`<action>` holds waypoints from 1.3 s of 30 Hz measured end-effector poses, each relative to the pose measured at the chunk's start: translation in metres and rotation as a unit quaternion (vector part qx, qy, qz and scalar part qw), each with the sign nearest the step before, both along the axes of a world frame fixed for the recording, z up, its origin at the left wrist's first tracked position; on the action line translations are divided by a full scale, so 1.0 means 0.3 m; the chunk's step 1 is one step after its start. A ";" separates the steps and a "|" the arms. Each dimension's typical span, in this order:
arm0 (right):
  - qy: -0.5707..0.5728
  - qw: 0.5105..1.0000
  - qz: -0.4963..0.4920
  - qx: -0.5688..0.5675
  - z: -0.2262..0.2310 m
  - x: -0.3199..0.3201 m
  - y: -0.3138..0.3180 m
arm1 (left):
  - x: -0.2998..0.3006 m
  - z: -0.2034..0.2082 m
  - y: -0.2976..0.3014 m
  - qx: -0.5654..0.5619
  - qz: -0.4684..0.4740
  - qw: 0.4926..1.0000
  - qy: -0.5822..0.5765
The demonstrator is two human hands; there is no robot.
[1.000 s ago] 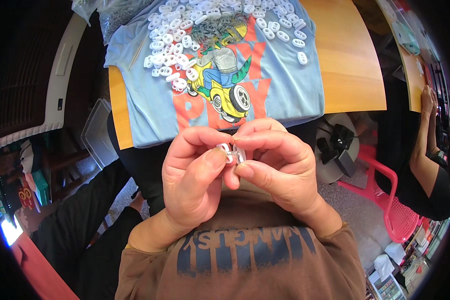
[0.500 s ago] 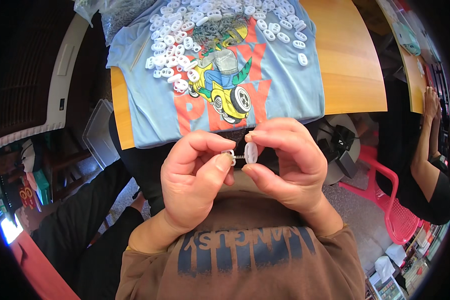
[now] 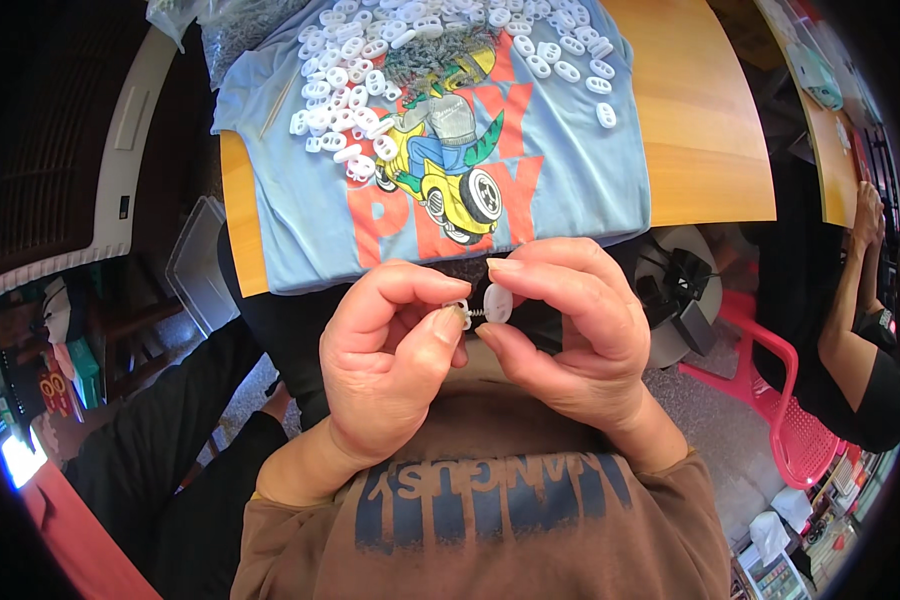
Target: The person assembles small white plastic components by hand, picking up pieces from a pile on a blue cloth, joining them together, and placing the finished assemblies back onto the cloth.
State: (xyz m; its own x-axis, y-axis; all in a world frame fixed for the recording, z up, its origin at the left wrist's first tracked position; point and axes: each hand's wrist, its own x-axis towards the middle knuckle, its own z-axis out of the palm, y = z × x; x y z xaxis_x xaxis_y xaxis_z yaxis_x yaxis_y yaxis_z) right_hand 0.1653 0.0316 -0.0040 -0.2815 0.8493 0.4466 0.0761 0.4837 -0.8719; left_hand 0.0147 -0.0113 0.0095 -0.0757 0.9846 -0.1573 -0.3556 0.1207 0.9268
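Observation:
My left hand (image 3: 390,350) pinches a small white plastic piece (image 3: 462,312) between thumb and forefinger; most of that piece is hidden by the fingertips. A thin metal spring (image 3: 477,313) sticks out of it to the right. Between the fingertips of my right hand (image 3: 575,330) is a white oval plastic piece (image 3: 498,303), held by its upper and lower ends. The spring's right end meets or nearly meets this oval piece. Both hands are close together in front of my body, just short of the table edge.
Many white two-holed oval pieces (image 3: 360,98) and a heap of small grey springs (image 3: 430,58) lie on a light blue printed shirt (image 3: 590,170) over the wooden table (image 3: 700,120). A clear bag (image 3: 250,45) stands far left. A pink chair (image 3: 805,440) and another person's arm (image 3: 850,290) are right.
My right hand has shifted slightly left, and the oval piece has turned and come closer to the piece in my left hand. The gap showing the spring is shorter.

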 end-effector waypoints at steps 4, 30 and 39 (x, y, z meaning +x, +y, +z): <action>-0.024 0.999 -0.010 0.029 0.009 -0.002 0.001 | 0.001 0.000 0.000 0.005 0.000 1.000 0.011; -0.056 0.990 -0.022 0.131 -0.023 -0.013 -0.004 | 0.009 -0.026 0.001 0.032 -0.007 0.998 0.048; 0.038 0.995 0.027 -0.087 0.008 0.018 -0.010 | -0.011 -0.013 -0.013 0.021 -0.065 0.997 -0.029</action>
